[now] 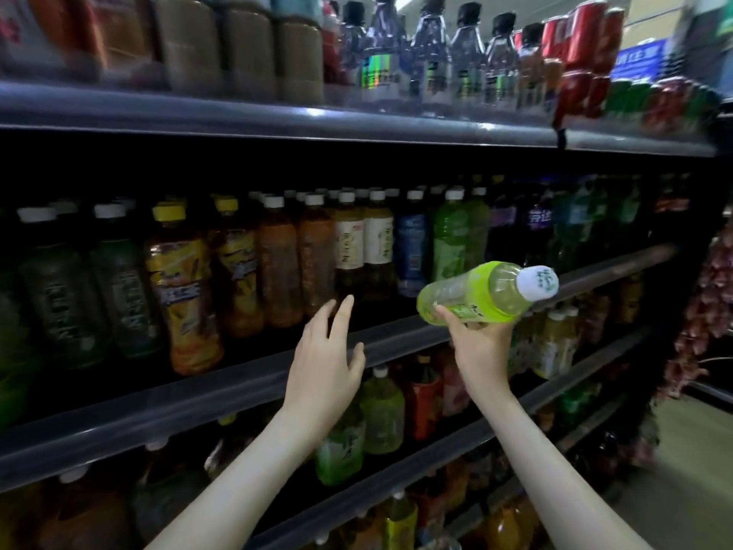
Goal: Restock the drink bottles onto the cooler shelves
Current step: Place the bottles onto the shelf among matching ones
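Held bottle: a light green tea bottle [472,293] with a white cap [538,283], up in the air in front of the middle shelf [198,391], not yet on any shelf.
Right hand: the right hand [482,343] grips the bottle from underneath, fingers curled round its lower body and thumb on the near side.
Left hand: the left hand [325,363] holds nothing. Its fingers are straight and spread, the tips at the shelf's front rail, just below the pale-label tea bottles [349,240].
Long axis: the bottle lies almost on its side, base to the left and cap to the right and a little raised, roughly along the shelf front.
Matching stock: green bottles [450,240] of a similar colour stand on the middle shelf, just above and behind the held one. More stand on the shelf below [380,406], between the two forearms.
Way to the shelf: from the right hand, the middle-shelf greens lie up and slightly left, further into the cooler.
Nearer hand: the right hand is nearer that row, and the left is nearer the teas.
Next move, as I judge it: the bottle must be swung upright, cap up, before it goes in. Which row it is meant for I cannot tell.
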`<state>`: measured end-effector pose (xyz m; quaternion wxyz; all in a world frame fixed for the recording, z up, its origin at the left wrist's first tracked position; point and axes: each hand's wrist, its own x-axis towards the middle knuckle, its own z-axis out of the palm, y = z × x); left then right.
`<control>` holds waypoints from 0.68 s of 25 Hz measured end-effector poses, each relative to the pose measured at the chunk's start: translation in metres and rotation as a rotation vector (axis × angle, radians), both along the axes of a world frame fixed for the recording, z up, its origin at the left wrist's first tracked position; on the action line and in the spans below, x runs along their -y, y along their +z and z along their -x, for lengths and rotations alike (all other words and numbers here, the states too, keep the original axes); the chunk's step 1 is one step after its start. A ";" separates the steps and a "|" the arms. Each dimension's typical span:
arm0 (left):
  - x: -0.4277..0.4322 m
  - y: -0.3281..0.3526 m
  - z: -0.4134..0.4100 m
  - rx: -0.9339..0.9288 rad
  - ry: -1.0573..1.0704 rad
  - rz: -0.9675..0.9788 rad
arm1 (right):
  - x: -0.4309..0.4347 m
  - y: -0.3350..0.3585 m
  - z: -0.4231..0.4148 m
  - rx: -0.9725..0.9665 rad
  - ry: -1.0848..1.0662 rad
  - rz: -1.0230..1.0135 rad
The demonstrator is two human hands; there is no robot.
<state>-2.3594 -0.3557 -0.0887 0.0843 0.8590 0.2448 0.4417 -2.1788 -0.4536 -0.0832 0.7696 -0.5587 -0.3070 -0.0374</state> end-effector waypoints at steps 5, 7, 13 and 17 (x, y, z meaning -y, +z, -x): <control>0.010 0.006 -0.112 0.040 -0.042 0.046 | 0.011 0.009 -0.118 0.027 -0.066 -0.062; 0.015 0.010 -0.165 0.044 -0.010 0.086 | 0.007 0.018 -0.169 0.048 -0.039 0.026; 0.003 0.033 -0.286 -0.024 0.183 0.121 | -0.028 0.056 -0.281 0.155 0.070 0.391; -0.008 0.033 -0.311 -0.047 0.267 0.135 | -0.049 0.050 -0.305 0.196 0.161 0.516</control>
